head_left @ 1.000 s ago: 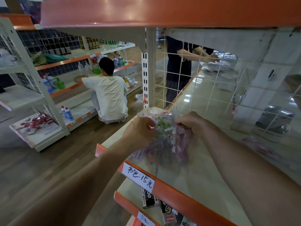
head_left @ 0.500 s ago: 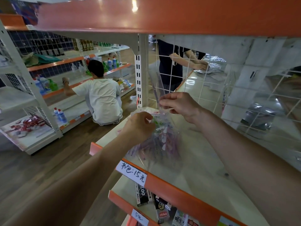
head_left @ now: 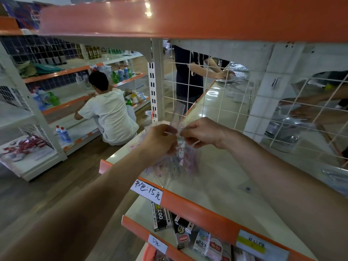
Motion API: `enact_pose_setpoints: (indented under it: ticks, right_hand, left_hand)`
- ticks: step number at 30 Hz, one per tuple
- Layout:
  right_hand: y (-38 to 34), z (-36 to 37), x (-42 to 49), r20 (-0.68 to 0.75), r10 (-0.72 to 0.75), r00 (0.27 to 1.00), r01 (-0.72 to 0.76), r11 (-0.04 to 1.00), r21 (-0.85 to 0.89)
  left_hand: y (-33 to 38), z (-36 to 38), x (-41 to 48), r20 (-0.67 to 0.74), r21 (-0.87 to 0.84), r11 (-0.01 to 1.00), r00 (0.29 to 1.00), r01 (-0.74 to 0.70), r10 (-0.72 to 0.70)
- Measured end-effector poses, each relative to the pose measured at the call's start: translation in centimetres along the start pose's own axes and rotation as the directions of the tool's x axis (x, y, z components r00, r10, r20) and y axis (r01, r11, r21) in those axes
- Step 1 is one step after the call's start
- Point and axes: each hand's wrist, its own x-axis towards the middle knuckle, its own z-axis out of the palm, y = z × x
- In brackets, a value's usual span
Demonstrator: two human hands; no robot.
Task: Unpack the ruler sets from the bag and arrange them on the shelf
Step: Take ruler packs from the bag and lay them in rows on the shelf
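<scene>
A clear plastic bag (head_left: 174, 162) full of pink and white ruler sets rests on the cream shelf (head_left: 216, 178) with the orange front edge. My left hand (head_left: 160, 138) pinches the bag's top edge from the left. My right hand (head_left: 201, 131) pinches it from the right, and the two hands almost touch. A clear strip, a single ruler set (head_left: 178, 113), sticks up out of the bag between the hands, in front of the wire grid. Which hand holds the strip I cannot tell.
A white wire grid (head_left: 226, 102) backs the shelf, and an orange shelf (head_left: 188, 17) hangs close overhead. Boxed goods (head_left: 180, 230) lie on the shelf below. One person (head_left: 111, 117) sits on the floor at left; another person (head_left: 190, 72) stands behind the grid.
My right hand rose from the bag with a clear strip, then came back down beside my left hand at the bag's top. The strip now stands up between them.
</scene>
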Motion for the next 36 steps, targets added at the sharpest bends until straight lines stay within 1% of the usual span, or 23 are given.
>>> enact_pose_setpoints:
  ticks: [3, 6, 8, 12, 17, 20, 22, 23, 25, 28, 31, 36]
  right_hand:
    - [1.3, 0.3, -0.3, -0.014, 0.049, 0.999, -0.051, 0.973, -0.223]
    - [1.6, 2.1, -0.5, -0.013, 0.118, 0.993, -0.114, 0.923, -0.368]
    - [1.6, 3.3, -0.3, -0.017, 0.137, 0.99, -0.131, 0.892, -0.432]
    - [1.9, 4.7, 0.3, -0.056, 0.096, 0.994, -0.111, 0.821, -0.559]
    - [1.9, 5.5, 0.2, -0.095, 0.076, 0.993, -0.118, 0.796, -0.593]
    - [1.8, 5.6, 0.3, -0.087, 0.075, 0.993, -0.112, 0.808, -0.578]
    - [2.0, 5.5, 0.4, -0.068, 0.105, 0.992, -0.125, 0.837, -0.533]
    - [2.1, 5.3, 0.3, -0.059, 0.126, 0.99, -0.139, 0.864, -0.485]
    - [2.1, 4.8, 0.1, -0.061, 0.197, 0.978, -0.206, 0.921, -0.331]
    - [2.2, 3.7, -0.8, -0.03, 0.286, 0.958, -0.287, 0.951, -0.112]
    - [2.6, 2.4, -1.9, -0.007, 0.28, 0.96, -0.28, 0.96, -0.006]
    - [3.7, 0.2, -3.7, -0.015, 0.253, 0.967, -0.251, 0.964, 0.091]
  left_hand:
    - [-0.4, -1.0, 0.0, -0.026, 0.063, 0.996, 0.998, 0.057, -0.055]
    - [-0.8, -1.5, -0.1, -0.037, 0.078, 0.992, 0.995, 0.095, -0.092]
    - [-1.0, -1.5, -0.2, -0.04, 0.09, 0.99, 0.994, 0.106, -0.103]
    - [-1.4, -1.9, -0.1, -0.058, 0.081, 0.99, 0.992, 0.115, -0.111]
    - [-1.6, -2.2, 0.0, -0.064, 0.075, 0.989, 0.991, 0.125, -0.12]
    - [-1.7, -2.1, 0.0, -0.059, 0.056, 0.989, 0.99, 0.134, -0.131]
    - [-1.7, -2.1, 0.1, -0.052, 0.059, 0.989, 0.99, 0.134, -0.131]
    - [-1.8, -2.1, 0.1, -0.047, 0.061, 0.989, 0.99, 0.133, -0.13]
    - [-1.8, -2.1, 0.1, -0.04, 0.059, 0.99, 0.991, 0.128, -0.126]
    - [-2.0, -2.1, 0.3, -0.039, 0.063, 0.99, 0.991, 0.127, -0.125]
    - [-2.2, -1.8, 0.7, -0.025, 0.042, 0.991, 0.991, 0.131, -0.13]
    - [-1.9, -0.5, 0.8, 0.015, -0.026, 0.993, 0.993, 0.113, -0.113]
